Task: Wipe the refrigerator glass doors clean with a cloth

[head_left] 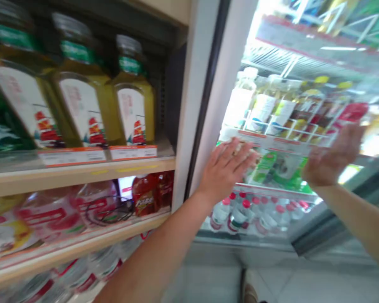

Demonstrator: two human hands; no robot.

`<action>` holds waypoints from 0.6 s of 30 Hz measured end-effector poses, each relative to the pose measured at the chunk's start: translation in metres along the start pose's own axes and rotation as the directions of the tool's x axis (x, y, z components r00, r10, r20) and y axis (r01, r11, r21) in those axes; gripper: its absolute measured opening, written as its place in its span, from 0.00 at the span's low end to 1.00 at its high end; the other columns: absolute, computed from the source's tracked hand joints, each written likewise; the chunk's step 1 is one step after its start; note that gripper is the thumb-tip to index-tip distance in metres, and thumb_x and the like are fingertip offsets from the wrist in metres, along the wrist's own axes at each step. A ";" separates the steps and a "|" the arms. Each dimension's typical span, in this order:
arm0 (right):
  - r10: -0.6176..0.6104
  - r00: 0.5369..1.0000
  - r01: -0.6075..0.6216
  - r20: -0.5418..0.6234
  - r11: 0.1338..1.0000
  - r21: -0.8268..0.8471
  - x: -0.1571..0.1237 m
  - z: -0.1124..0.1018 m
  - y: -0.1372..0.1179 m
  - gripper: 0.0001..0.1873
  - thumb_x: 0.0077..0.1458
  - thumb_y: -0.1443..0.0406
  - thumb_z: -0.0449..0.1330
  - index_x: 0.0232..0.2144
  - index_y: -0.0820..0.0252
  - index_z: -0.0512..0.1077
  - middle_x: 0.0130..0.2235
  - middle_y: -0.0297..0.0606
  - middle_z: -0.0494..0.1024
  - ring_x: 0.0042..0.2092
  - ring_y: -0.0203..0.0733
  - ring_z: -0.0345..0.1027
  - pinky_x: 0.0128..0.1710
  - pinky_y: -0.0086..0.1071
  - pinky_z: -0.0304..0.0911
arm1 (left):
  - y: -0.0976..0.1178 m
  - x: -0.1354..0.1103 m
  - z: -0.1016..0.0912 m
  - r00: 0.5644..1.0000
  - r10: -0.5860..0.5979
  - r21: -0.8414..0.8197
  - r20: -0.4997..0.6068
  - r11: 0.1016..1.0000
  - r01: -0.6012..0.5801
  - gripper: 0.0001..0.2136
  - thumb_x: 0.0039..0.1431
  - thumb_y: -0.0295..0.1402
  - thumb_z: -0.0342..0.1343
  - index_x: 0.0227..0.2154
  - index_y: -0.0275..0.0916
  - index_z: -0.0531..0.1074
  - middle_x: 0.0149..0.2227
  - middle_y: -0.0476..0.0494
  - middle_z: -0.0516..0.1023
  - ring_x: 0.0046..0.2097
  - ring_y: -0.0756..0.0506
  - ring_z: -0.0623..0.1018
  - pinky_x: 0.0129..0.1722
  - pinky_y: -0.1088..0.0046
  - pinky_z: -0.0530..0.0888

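Observation:
My left hand point(229, 168) is stretched forward over the left side of the lit drinks cooler, palm down, with its fingers extended and nothing visible in them. Behind its fingertips stand pale-labelled bottles point(262, 107) on a cooler shelf. To the right, my right hand point(336, 155) is raised and blurred, its fingers straight and flat. A pink-red bottle point(350, 113) shows behind it; I cannot tell whether the two touch. Green packages point(265, 166) sit between the hands on a lower shelf.
Large bottles of amber liquid point(131, 101) line the wooden shelf point(82, 172) at left. Pink-labelled bottles point(94, 200) and a coiled black cable point(110, 210) are below. Red-capped water bottles point(240, 216) fill the cooler's bottom. A pale upright frame point(197, 92) divides the shelves from the cooler.

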State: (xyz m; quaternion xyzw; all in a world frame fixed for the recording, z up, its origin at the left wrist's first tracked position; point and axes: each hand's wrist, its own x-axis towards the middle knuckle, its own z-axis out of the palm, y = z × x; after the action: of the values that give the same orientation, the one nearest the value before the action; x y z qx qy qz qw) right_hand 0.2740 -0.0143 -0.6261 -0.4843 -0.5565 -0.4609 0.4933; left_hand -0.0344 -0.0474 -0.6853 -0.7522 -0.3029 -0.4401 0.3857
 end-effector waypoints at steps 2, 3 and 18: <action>-0.082 0.997 0.082 -0.007 0.996 -0.021 0.002 -0.006 0.015 0.45 0.68 0.50 0.38 0.70 0.84 0.57 0.70 0.69 0.59 0.76 0.62 0.45 0.72 0.58 0.46 | 0.010 0.008 0.007 0.997 -0.014 -0.046 -0.073 0.999 0.010 0.22 0.74 0.24 0.52 0.67 0.39 0.68 0.73 0.44 0.59 0.76 0.34 0.45 0.76 0.46 0.52; -0.091 0.996 0.090 -0.009 0.994 -0.066 0.002 -0.005 0.017 0.43 0.69 0.51 0.37 0.71 0.82 0.55 0.71 0.65 0.58 0.76 0.58 0.43 0.73 0.56 0.46 | 0.016 0.010 0.011 0.996 -0.010 -0.062 -0.086 0.998 0.005 0.21 0.73 0.23 0.52 0.67 0.38 0.69 0.72 0.43 0.60 0.76 0.34 0.46 0.76 0.46 0.52; -0.088 0.996 0.090 0.033 0.993 -0.070 0.009 0.007 0.002 0.37 0.69 0.53 0.49 0.73 0.64 0.55 0.75 0.46 0.55 0.78 0.49 0.32 0.76 0.51 0.40 | 0.021 0.120 0.027 0.974 0.208 0.053 -0.089 0.978 -0.203 0.25 0.72 0.24 0.53 0.69 0.43 0.65 0.71 0.39 0.63 0.73 0.28 0.57 0.72 0.41 0.59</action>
State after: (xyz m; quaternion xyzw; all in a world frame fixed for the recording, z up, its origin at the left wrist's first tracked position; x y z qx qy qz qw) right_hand 0.2751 -0.0062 -0.6177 -0.4831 -0.5681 -0.4948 0.4462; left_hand 0.0454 -0.0219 -0.5931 -0.7493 -0.2144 -0.4261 0.4593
